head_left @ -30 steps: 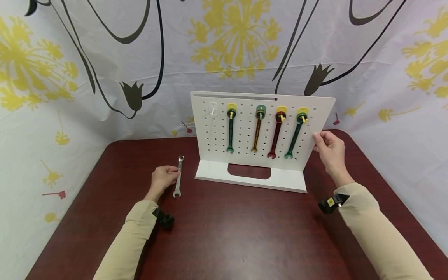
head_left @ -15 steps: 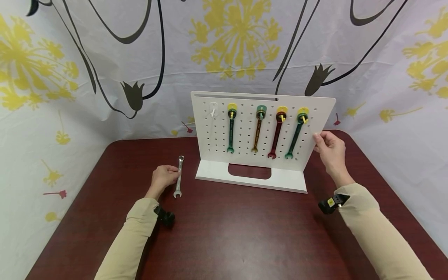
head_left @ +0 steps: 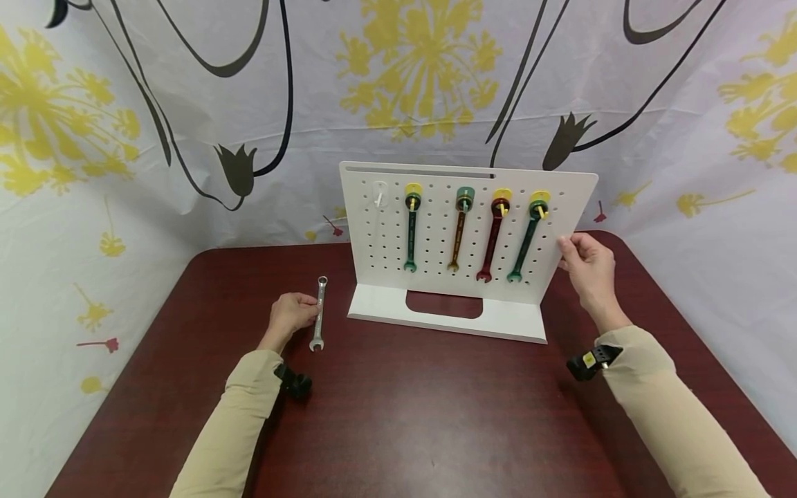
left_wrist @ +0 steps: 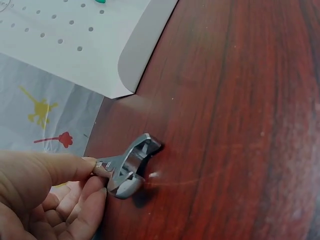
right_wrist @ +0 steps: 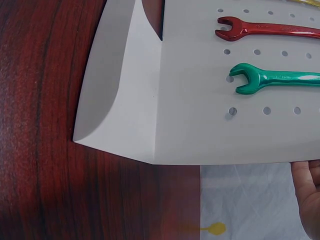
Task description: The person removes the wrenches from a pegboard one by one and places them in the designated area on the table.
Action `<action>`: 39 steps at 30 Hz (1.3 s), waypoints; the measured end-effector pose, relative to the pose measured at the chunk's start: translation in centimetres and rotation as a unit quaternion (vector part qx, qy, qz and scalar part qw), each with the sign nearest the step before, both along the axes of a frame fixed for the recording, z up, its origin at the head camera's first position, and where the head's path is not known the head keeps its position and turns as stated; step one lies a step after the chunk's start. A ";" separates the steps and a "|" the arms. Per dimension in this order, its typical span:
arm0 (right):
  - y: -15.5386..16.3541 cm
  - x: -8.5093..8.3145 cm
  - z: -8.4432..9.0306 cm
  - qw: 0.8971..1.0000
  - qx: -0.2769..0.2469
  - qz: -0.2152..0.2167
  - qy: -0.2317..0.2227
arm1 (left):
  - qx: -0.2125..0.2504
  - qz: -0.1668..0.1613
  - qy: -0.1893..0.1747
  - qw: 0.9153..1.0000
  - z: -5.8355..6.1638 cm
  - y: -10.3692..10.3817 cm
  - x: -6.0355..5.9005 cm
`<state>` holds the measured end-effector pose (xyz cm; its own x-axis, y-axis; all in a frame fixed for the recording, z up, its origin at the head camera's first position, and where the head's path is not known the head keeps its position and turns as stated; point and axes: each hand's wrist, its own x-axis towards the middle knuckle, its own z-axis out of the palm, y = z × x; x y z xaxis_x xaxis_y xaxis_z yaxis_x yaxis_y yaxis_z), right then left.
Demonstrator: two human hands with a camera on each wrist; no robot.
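Left of the board, my left hand (head_left: 292, 315) pinches a silver combination wrench (head_left: 319, 321) at mid-shaft between thumb and fingers. Its open end points toward me, and its ring end points away. In the left wrist view the open end of the wrench (left_wrist: 131, 167) is close over the tabletop; whether it touches is unclear. My right hand (head_left: 590, 271) grips the right edge of a white pegboard stand (head_left: 380, 256), thumb on the front face. Its fingers behind the board are hidden. In the right wrist view only part of that hand (right_wrist: 309, 192) shows.
On the pegboard hang a dark green wrench (head_left: 411, 235), an amber wrench (head_left: 457, 238), a red wrench (head_left: 492, 238) and another green wrench (head_left: 526, 238). A clear hook (head_left: 379, 196) at upper left holds nothing. Behind the brown table (head_left: 405, 415) hangs a patterned curtain (head_left: 299, 69).
Almost nothing differs. The silver wrench's open end has shifted very slightly in my left hand's pinch; my right hand keeps its grip on the board's edge.
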<state>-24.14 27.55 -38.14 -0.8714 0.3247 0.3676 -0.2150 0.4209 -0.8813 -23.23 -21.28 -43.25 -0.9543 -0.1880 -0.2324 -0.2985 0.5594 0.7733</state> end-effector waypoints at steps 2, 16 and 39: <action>0.0 0.0 0.0 1.000 -0.002 -0.002 0.000 | -0.002 0.001 -0.004 1.000 0.0 0.0 0.0; 0.0 0.0 0.2 1.000 0.003 -0.004 0.002 | -0.004 -0.002 -0.004 1.000 0.0 0.0 -0.2; 0.0 0.2 0.1 1.000 -0.010 -0.004 -0.006 | -0.013 0.003 0.029 1.000 -0.4 -0.3 0.0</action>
